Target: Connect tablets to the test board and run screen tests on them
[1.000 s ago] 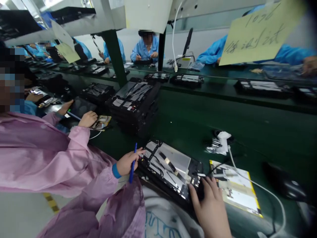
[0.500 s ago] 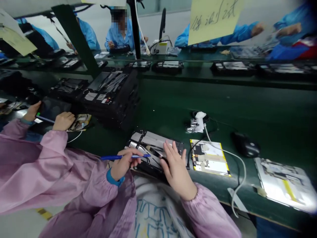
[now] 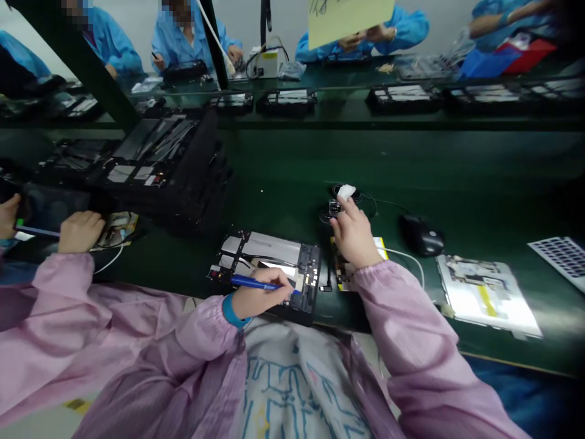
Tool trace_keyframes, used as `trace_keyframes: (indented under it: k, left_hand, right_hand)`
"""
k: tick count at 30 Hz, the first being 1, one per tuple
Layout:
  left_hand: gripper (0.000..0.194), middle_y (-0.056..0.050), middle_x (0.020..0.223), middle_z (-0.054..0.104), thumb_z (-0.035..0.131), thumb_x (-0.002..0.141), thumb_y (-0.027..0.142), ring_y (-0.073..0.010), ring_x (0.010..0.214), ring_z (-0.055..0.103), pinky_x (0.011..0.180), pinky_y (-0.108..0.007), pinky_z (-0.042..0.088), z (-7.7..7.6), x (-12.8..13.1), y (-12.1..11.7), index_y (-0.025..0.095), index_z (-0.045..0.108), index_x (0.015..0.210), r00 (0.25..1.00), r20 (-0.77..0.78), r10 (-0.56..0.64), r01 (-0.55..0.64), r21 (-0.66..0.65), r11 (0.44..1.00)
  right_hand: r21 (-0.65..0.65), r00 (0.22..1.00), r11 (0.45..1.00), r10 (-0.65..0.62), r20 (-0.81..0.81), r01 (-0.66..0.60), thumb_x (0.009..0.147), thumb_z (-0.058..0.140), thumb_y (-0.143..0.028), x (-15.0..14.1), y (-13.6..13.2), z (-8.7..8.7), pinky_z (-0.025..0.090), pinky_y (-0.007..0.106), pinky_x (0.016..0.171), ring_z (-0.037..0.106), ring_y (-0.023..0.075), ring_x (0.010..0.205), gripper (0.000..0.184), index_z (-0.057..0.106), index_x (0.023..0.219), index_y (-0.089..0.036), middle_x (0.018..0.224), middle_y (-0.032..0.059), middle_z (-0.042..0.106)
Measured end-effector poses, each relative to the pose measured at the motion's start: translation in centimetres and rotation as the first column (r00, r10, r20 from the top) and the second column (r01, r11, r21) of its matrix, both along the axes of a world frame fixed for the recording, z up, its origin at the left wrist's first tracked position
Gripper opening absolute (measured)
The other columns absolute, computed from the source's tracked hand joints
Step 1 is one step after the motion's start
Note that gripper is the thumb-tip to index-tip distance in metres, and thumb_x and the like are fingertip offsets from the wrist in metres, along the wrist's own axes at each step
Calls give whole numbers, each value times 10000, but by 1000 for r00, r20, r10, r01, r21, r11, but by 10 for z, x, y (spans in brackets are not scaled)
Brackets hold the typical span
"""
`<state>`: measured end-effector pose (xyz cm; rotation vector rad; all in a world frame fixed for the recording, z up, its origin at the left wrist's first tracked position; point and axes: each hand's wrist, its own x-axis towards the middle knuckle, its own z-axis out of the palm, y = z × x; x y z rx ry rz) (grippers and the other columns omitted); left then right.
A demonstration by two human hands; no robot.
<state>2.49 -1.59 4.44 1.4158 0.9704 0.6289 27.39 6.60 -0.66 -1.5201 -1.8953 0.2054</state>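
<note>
Over the device (image 3: 271, 245), left hand (image 3: 260, 300) grips pen (image 3: 249, 281); right of the device, right hand (image 3: 359, 239), grip unclear, reaches white scrap (image 3: 347, 191), needing precision.

Your pen (image 3: 253, 283) is blue; the tabletop (image 3: 274, 207) around it, dark green. Right of the pen, your mouse (image 3: 423, 235) is black, your sleeve (image 3: 411, 311) pink.

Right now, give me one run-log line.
left hand: holds blue pen, over open device | right hand: at white scrap | mouse: on bench
</note>
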Motion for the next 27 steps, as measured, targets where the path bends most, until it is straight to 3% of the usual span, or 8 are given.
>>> trace_keyframes:
  k: [5, 7, 11, 13, 15, 18, 22, 27]
  left_hand:
    - [61, -10, 632, 602, 549, 662, 99, -121, 596, 549, 553, -225, 415, -13, 16, 2, 153, 568, 683, 987, -152, -48, 57, 55, 997]
    - [67, -6, 606, 587, 535, 652, 95, -120, 585, 534, 541, -222, 391, -14, 16, 2, 159, 543, 633, 980, -196, -40, 59, 93, 994]
    - [81, 4, 580, 557, 532, 646, 93, -109, 558, 504, 519, -214, 366, -11, 15, 2, 160, 526, 599, 971, -237, -27, 67, 159, 985]
    - [90, 8, 567, 545, 534, 633, 82, -102, 543, 494, 506, -208, 358, -10, 15, 2, 158, 524, 586, 972, -232, -41, 81, 165, 983]
    - [91, 13, 552, 535, 534, 619, 75, -93, 524, 491, 491, -200, 357, -12, 13, 3, 156, 519, 581, 982, -182, -39, 63, 130, 989]
    - [62, 17, 560, 544, 545, 654, 138, -76, 467, 492, 433, -181, 346, -18, 8, 2, 160, 494, 625, 994, 36, 99, -98, -35, 995]
    - [223, 28, 602, 562, 624, 691, 288, -54, 413, 483, 364, -154, 308, -23, -1, 1, 169, 436, 675, 904, 309, 294, -239, -202, 950]
    - [299, 14, 627, 566, 658, 744, 360, -53, 442, 502, 379, -150, 341, -22, -3, -2, 163, 438, 699, 908, 371, 194, -145, -154, 977]
  right_hand:
    - [-48, 993, 998, 34, -110, -40, 952, 316, -347, 0, 22, -23, 300, 523, 1095, 436, 289, 1286, 323, 528, 794, -161, 1397, 206, 437]
    - [-63, 990, 997, 25, -135, -34, 952, 323, -370, 0, 22, -25, 260, 559, 1104, 413, 302, 1306, 336, 528, 781, -165, 1404, 195, 435]
    - [-75, 990, 997, 20, -141, -31, 957, 331, -394, -3, 11, -9, 153, 672, 1085, 253, 349, 1399, 348, 566, 846, -163, 1462, 168, 374]
    - [-36, 986, 996, 78, -145, -84, 950, 374, -399, -8, -4, 6, 217, 627, 1090, 291, 334, 1384, 328, 596, 882, -168, 1446, 163, 392]
    - [-46, 959, 970, 226, -173, -237, 942, 425, -389, -17, -26, 22, 382, 506, 1033, 479, 281, 1244, 296, 626, 890, -178, 1300, 159, 528]
    - [-169, 855, 850, 449, -260, -498, 946, 455, -356, -31, -62, 36, 513, 349, 811, 625, 198, 895, 263, 651, 884, -192, 933, 95, 661]
    - [-216, 828, 817, 455, -328, -534, 949, 468, -334, -44, -94, 35, 502, 310, 744, 619, 179, 821, 238, 656, 901, -195, 846, 67, 669]
    - [-196, 832, 829, 448, -326, -523, 951, 458, -358, -54, -100, 33, 479, 332, 732, 603, 187, 786, 268, 657, 875, -195, 817, 67, 665]
